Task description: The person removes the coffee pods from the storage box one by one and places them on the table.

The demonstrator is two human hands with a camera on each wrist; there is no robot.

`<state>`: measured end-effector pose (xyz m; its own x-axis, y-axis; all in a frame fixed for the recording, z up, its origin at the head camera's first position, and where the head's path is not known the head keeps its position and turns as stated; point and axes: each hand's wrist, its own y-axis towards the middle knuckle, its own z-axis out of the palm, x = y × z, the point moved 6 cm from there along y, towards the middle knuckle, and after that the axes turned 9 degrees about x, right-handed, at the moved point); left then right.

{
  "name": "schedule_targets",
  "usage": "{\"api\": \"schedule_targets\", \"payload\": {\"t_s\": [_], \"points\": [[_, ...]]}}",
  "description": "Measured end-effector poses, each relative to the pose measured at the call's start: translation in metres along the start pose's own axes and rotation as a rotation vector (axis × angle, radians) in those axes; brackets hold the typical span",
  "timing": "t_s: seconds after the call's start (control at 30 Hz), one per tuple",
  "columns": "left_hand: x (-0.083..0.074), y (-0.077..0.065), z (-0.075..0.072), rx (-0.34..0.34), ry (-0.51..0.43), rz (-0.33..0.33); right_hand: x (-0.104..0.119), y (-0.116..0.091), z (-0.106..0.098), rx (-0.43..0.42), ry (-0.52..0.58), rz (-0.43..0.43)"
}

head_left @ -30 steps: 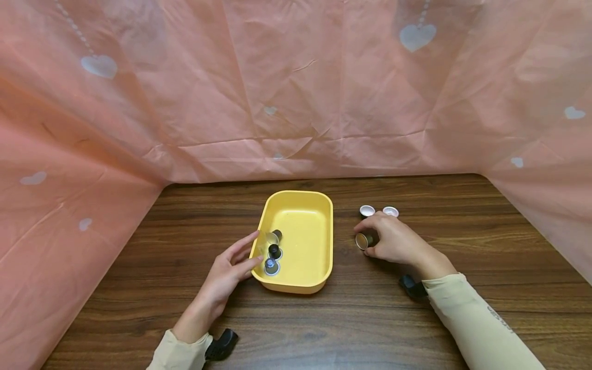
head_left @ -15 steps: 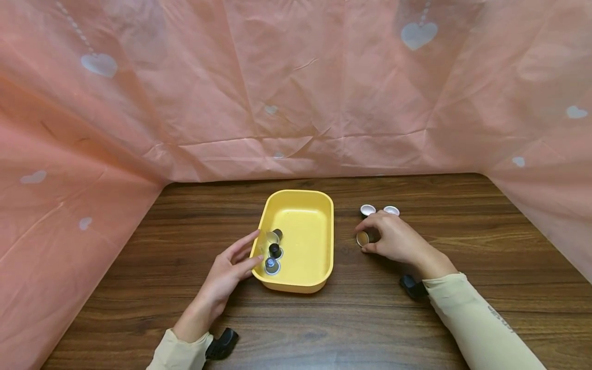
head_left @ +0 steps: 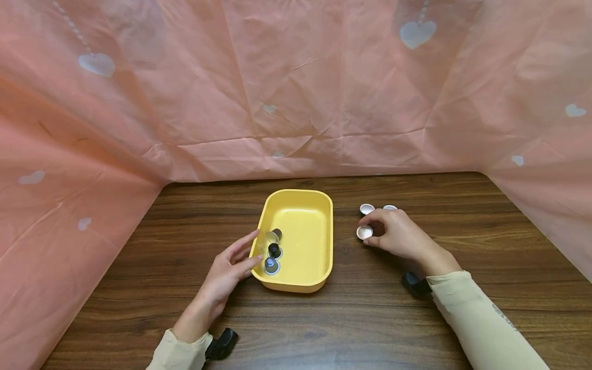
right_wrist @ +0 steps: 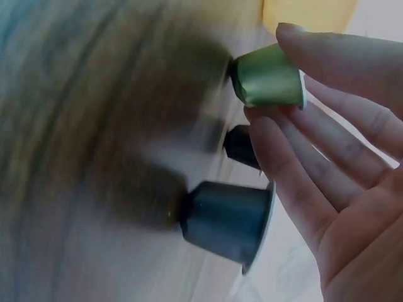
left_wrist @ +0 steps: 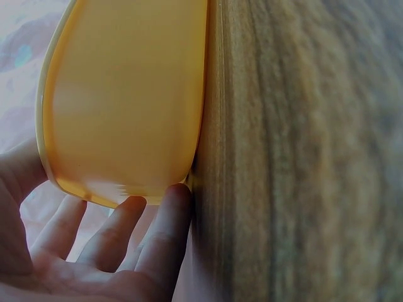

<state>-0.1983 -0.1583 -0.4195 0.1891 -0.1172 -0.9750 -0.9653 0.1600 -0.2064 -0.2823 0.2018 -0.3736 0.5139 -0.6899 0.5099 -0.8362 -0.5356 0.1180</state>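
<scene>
In the head view my right hand (head_left: 400, 234) pinches a coffee capsule (head_left: 364, 232) by its rim, its pale lid facing up. The right wrist view shows this capsule (right_wrist: 267, 78) as green, its narrow end down at the wood, between thumb and fingers. Two more capsules stand lid-up just beyond the hand, a left one (head_left: 367, 209) and one partly hidden by the hand (head_left: 389, 207). My left hand (head_left: 226, 272) holds the near-left side of a yellow bin (head_left: 326, 277), thumb over the rim and fingertips against the outer wall (left_wrist: 126, 94).
Inside the bin, along its left wall, lie a blue-grey capsule (head_left: 271, 265), a black one (head_left: 275, 251) and a dark one on its side (head_left: 276, 234). Pink cloth with white hearts (head_left: 296, 92) closes the back and sides of the wooden table (head_left: 305, 329).
The capsule in my right hand has tipped from its side to standing, its lid now upward. The right hand has moved very slightly with it; the left hand and bin stay put.
</scene>
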Motion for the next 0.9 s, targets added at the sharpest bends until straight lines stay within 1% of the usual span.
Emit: {"api": "schedule_targets", "payload": {"t_s": [0.13, 0.3, 0.6, 0.7, 0.77, 0.8, 0.9], "points": [[0.000, 0.000, 0.000, -0.002, 0.004, -0.003, -0.005, -0.001, -0.003, 0.022, -0.002, 0.043], [0.000, -0.001, -0.001, -0.005, 0.008, -0.007, -0.009, -0.002, -0.006, 0.042, 0.009, 0.071], [0.002, -0.001, -0.001, -0.008, 0.009, -0.012, -0.008, -0.003, -0.008, 0.034, 0.031, 0.072], [0.002, -0.001, -0.001, -0.010, 0.010, -0.013, -0.007, -0.005, -0.011, 0.031, 0.034, 0.075], [0.001, -0.001, 0.000, -0.009, 0.011, -0.014, -0.007, -0.007, -0.018, 0.013, 0.037, 0.082], [0.001, 0.000, 0.000, -0.007, 0.011, -0.013, -0.007, -0.009, -0.024, -0.012, 0.033, 0.083], [0.000, 0.000, 0.000, -0.001, 0.015, -0.008, -0.010, -0.018, -0.046, -0.123, 0.034, 0.115]]}}
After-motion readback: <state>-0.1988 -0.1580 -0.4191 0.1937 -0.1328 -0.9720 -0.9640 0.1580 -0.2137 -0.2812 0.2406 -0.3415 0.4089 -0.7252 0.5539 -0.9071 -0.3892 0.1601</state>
